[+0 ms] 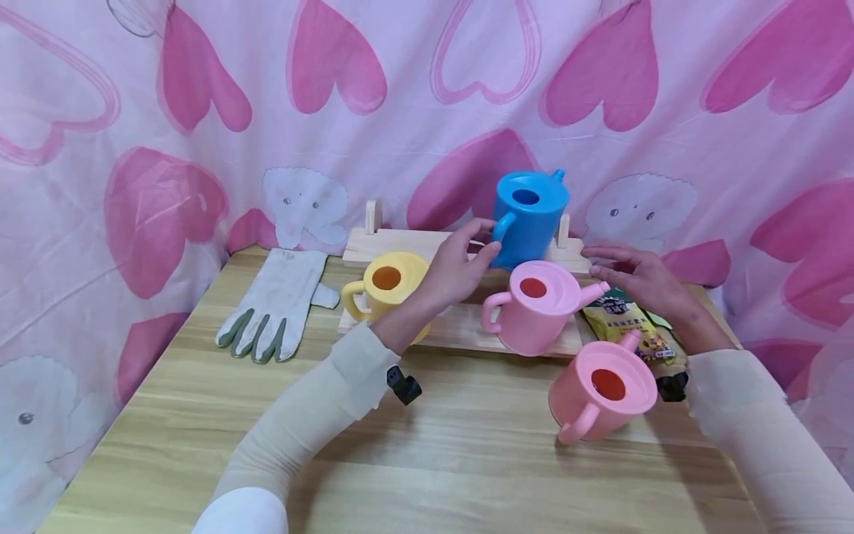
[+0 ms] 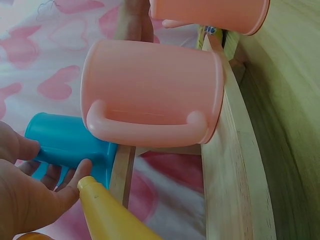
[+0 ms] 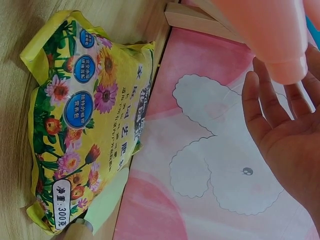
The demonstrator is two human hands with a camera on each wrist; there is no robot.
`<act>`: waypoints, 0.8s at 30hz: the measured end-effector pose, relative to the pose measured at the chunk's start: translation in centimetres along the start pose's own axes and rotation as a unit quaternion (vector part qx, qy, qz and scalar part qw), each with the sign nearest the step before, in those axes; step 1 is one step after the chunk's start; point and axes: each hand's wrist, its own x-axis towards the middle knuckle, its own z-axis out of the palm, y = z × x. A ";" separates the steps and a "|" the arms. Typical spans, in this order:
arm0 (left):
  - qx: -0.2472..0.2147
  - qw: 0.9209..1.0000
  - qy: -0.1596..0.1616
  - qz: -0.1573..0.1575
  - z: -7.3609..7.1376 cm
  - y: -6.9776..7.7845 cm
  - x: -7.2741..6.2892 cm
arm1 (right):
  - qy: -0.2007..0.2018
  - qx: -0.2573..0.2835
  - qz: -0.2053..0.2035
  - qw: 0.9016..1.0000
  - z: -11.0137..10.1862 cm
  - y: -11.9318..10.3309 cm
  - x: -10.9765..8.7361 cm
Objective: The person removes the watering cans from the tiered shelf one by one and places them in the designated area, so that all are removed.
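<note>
Beige sleeves (image 1: pixel 313 419) come in low on both sides over a pale wood-grain worktop (image 1: pixel 434 452); a pink watering can (image 1: pixel 574 393) stands on its right front part, spout pointing away; behind it rises a two-tier wooden rack (image 1: pixel 407 243), with a yellow watering can (image 1: pixel 394 298) at the left of the lower board and a second pink watering can (image 1: pixel 534 322) at the right, its spout to the right; the blue watering can (image 1: pixel 537 237) stands upright on the right part of the upper board, handle towards the left hand (image 1: pixel 460 263), whose thumb and fingers are bent about that handle, nearly closed; how firmly they grip, I cannot tell. Beside the rack's right end, the right hand (image 1: pixel 643 280) has its fingers loosely extended and apart, holding nothing, near the second pink can's spout; below it lies a yellow, flower-printed garden fertiliser packet (image 1: pixel 623 326); a whitish work glove (image 1: pixel 283 289) with green fingertips lies flat at the left; pink cloth (image 1: pixel 407 44) printed with hearts and white cartoon animals hangs round the worktop in soft folds.
</note>
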 end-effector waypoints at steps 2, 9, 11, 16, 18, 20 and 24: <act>0.001 1.000 -0.003 0.004 -0.1 0.0 0.0 | 0.000 0.002 -0.002 1.000 0.0 0.1 0.0; -0.011 1.000 -0.004 0.024 -0.4 -0.1 0.1 | 0.000 -0.005 -0.001 1.000 0.0 0.0 -0.1; -0.024 0.999 -0.001 0.026 -0.5 0.0 0.1 | 0.000 -0.004 -0.003 1.000 0.0 0.0 -0.2; -0.053 0.998 0.007 0.033 -0.8 0.6 0.2 | 0.002 -0.001 -0.008 1.000 0.1 0.1 -0.1; -0.056 0.998 0.010 0.031 -1.0 0.9 0.1 | 0.003 -0.001 -0.007 1.000 0.1 0.1 -0.1; -0.055 0.998 0.011 0.029 -1.2 1.2 0.0 | 0.003 0.001 -0.006 1.000 0.2 0.1 -0.1; -0.065 0.997 0.009 0.026 -1.6 1.6 -0.5 | 0.002 0.008 -0.008 1.000 0.2 0.0 -0.2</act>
